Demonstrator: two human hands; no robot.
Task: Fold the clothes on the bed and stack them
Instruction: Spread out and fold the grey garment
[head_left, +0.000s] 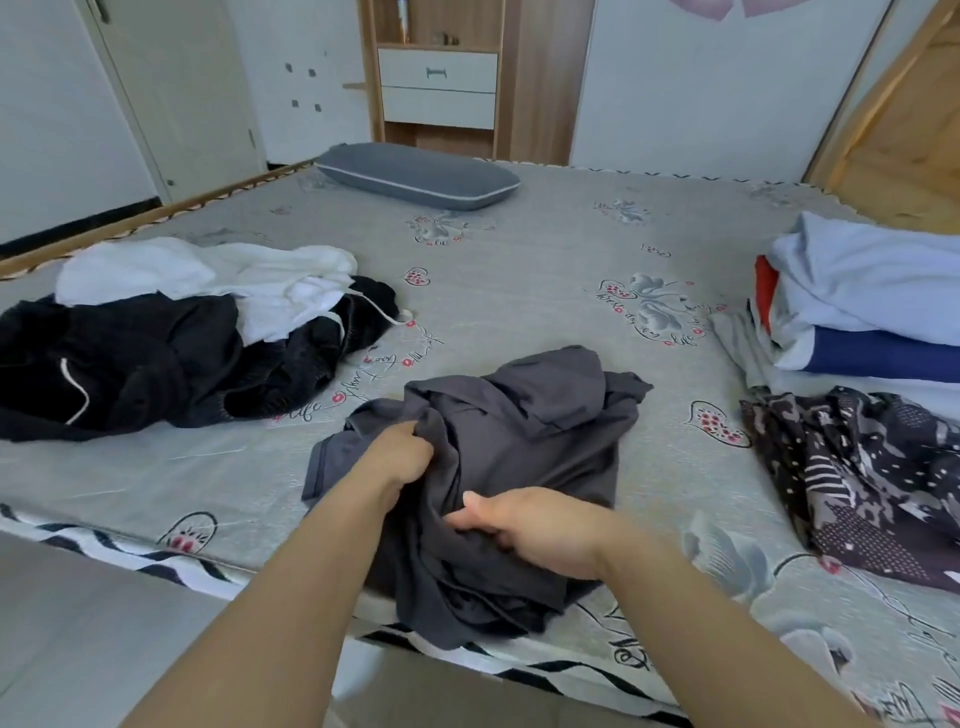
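A bed with a grey flowered sheet fills a pale-walled room. At left lies a heap of black clothes topped by white clothes. At the near edge, the left hand and right hand each grip a crumpled dark grey garment. Behind, a grey pillow. At right, folded bedding and patterned cloth. Script on the sheet is unreadable.

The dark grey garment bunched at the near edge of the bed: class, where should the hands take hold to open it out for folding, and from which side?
Grip the dark grey garment at its banded hem edge, which lies flat at the left, coming from the near-left. The left hand and right hand now grip bunched middle folds, which probably won't spread it.
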